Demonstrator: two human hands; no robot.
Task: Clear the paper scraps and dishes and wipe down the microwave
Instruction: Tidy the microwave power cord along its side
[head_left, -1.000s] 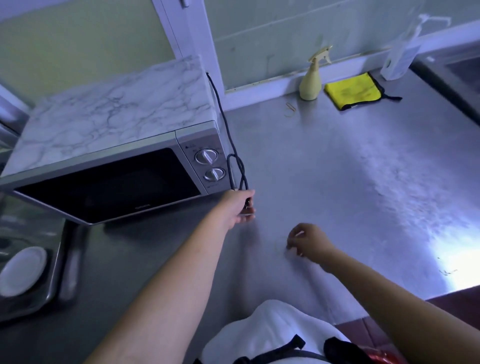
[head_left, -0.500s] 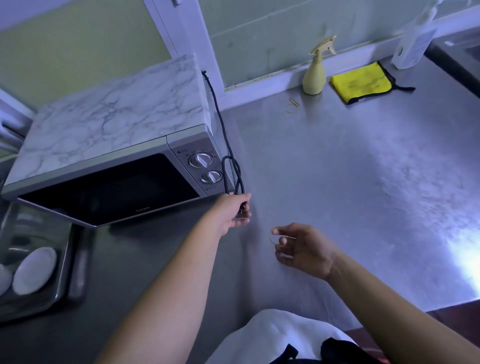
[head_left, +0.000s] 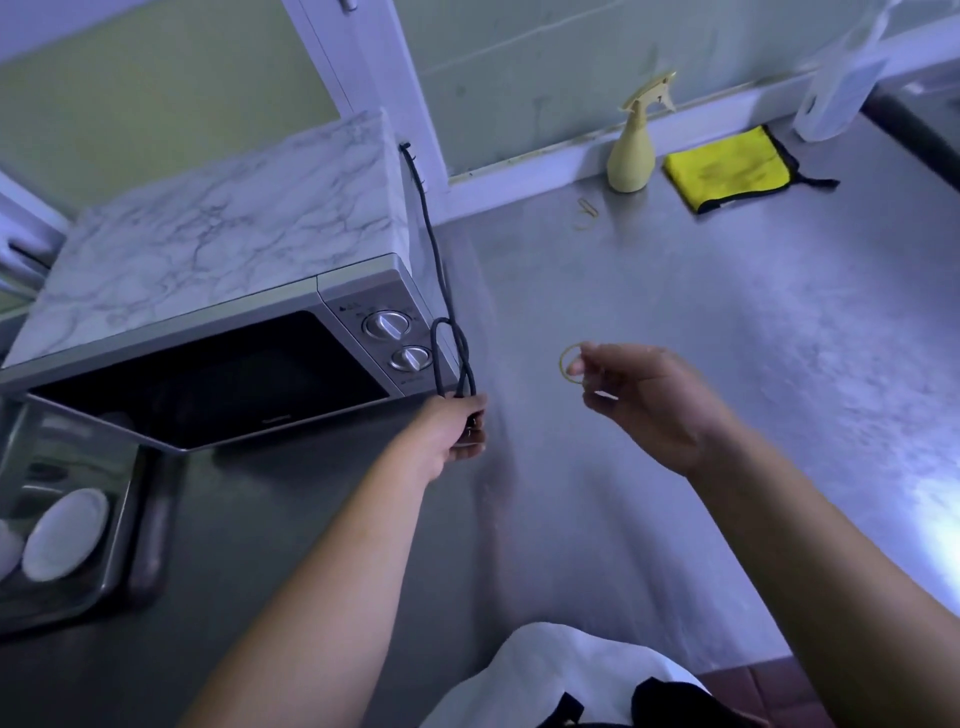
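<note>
Two grips: black cord (head_left: 440, 291) clutched in left hand (head_left: 448, 432) beside microwave (head_left: 208, 374), rubber band (head_left: 562, 361) pinched in right hand (head_left: 644, 405) over counter (head_left: 701, 322)

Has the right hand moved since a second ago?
Yes. The right hand, pinching a rubber band, has lifted from the counter, up-frame, now level with the microwave's lower knob.

Steel counter (head_left: 701, 364) and small odds by the back wall
The brushed steel fills the right half of the frame, with white glare at its right edge. A pale pump bottle (head_left: 836, 88) stands at upper right by the white sill (head_left: 545, 174). At upper centre, a paper clip (head_left: 588, 206) lies beside a thin loose band (head_left: 584, 226).
</note>
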